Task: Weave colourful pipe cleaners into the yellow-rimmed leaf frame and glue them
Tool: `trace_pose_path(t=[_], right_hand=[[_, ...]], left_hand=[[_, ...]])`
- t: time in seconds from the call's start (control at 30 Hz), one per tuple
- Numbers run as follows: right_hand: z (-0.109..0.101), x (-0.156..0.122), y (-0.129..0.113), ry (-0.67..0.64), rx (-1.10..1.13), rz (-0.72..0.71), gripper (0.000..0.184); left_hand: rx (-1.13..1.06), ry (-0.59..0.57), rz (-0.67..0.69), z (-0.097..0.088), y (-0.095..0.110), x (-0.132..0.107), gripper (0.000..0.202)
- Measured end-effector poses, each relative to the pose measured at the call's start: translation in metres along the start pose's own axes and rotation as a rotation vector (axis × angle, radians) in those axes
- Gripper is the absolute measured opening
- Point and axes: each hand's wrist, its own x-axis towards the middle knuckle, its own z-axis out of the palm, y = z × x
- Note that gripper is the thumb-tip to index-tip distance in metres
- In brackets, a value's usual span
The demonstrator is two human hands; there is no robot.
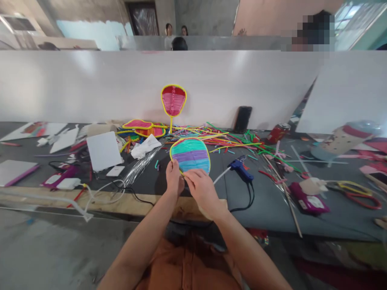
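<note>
Left hand [173,177]: gripping the near-left edge of the striped disc [191,155]
Right hand [204,189]: fingers closed on its near edge
Striped disc: yellow-rimmed, over the table [266,203]
Glue gun [242,170]: right of the disc
Pipe cleaners [193,131]: strewn on the far side

A dark smartphone [243,119] stands against the white partition [205,76], a red drinks can [278,133] to its right and a spotted bottle [340,141] farther right (stood or laid down, hard to tell). Nearer the front sits a purple socket block [308,200] with a white plug [313,186]; beyond the partition, people [179,43] show near a dark doorway [143,19]
</note>
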Motion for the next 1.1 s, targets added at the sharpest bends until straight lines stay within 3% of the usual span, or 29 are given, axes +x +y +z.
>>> trace_pose_path(t=[0.17, 0.37, 0.67, 0.8, 0.97, 1.03, 1.1], right_hand=[[0.014, -0.007, 0.007, -0.066, -0.156, 0.004, 0.027], [0.015, -0.02, 0.018, -0.07, -0.288, -0.011, 0.029], [0.009, -0.033, 0.029, -0.005, -0.324, -0.025, 0.031], [-0.008, -0.028, 0.038, 0.1, -0.09, 0.062, 0.031], [-0.034, -0.009, 0.059, 0.388, 0.482, 0.49, 0.037], [-0.04, -0.004, 0.071, 0.432, 0.577, 0.567, 0.044], [-0.044, -0.004, 0.081, 0.434, 0.649, 0.612, 0.049]], left_hand=[[0.001, 0.021, -0.03, 0.001, -0.008, -0.004, 0.036], [-0.087, 0.051, -0.054, 0.004, -0.011, -0.008, 0.036], [-0.209, 0.005, -0.149, 0.014, 0.005, -0.02, 0.032], [-0.25, -0.094, -0.182, 0.032, 0.024, -0.03, 0.031], [-0.228, -0.329, -0.231, 0.053, 0.063, -0.037, 0.025], [-0.171, -0.429, -0.188, 0.053, 0.084, -0.036, 0.024], [-0.132, -0.438, -0.046, 0.048, 0.105, -0.029, 0.02]])
